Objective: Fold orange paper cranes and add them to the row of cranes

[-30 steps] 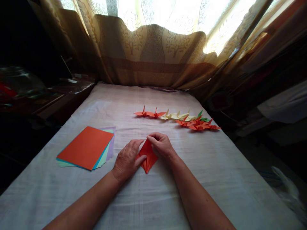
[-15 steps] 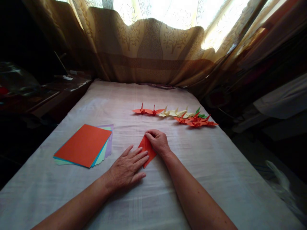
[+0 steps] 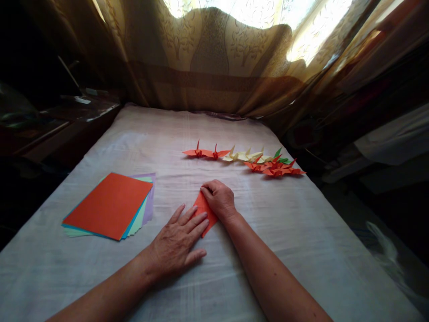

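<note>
A folded orange origami paper (image 3: pixel 208 219) lies on the cloth-covered surface between my hands. My left hand (image 3: pixel 177 239) is spread flat, its fingertips resting on the paper's left side. At the paper's far corner, my right hand (image 3: pixel 219 197) is closed, with thumb and fingers pinching the edge. Part of the paper is hidden beneath my fingers. To the left is a stack of coloured paper sheets (image 3: pixel 110 203), orange on top, with blue, pale green and purple edges showing below.
Several folded paper cranes stand in a row farther back: orange cranes (image 3: pixel 198 153), pale yellow cranes (image 3: pixel 248 156) and a green crane (image 3: pixel 284 160). A patterned curtain (image 3: pixel 208 85) hangs behind the far edge. Dark furniture (image 3: pixel 83 109) stands at the left.
The camera view has shifted slightly. The crease seen earlier on the orange paper no longer shows, its face now looking plain. My right hand still pinches the far corner; my left stays flat.
</note>
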A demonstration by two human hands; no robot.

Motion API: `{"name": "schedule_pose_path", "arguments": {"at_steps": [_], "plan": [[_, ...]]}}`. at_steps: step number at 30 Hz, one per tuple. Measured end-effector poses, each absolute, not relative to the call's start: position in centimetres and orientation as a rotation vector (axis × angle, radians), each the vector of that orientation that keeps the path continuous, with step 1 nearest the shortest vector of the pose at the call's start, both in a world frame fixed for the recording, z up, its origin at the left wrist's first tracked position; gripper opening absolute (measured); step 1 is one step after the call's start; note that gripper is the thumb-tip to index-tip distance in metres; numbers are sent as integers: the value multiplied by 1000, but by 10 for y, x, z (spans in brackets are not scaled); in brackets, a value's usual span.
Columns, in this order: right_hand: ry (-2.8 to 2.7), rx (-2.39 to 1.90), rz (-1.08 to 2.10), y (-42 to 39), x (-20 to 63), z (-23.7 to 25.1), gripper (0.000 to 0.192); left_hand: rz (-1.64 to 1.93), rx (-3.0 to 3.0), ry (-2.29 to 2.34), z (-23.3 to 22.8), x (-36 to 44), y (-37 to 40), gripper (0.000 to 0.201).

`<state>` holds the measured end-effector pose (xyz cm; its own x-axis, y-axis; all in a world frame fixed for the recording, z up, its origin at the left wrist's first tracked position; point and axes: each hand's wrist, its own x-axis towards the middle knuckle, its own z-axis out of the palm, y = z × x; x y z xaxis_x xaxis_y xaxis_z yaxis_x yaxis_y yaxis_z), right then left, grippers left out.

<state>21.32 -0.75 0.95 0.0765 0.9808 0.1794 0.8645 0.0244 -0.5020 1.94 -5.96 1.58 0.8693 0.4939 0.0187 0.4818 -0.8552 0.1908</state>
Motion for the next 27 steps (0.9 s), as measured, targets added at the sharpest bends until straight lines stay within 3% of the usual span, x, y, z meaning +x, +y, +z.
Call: {"name": "schedule_pose_path", "arguments": {"at_steps": [16,21,24,27], "plan": [[-1668,-1729,368,-4,221,-4,8,203,2659,878,31,35,-59,56],[-1705,-1628,361,-17,233,-4,41,211,2651,873,26,32,-60,56],[-1852,-1801,341,-25,233,1,73,184,2673,846,23,30,-60,59],[-1910,-1986,387,-25,228,8,90,142,2686,815,23,27,-60,65]]}}
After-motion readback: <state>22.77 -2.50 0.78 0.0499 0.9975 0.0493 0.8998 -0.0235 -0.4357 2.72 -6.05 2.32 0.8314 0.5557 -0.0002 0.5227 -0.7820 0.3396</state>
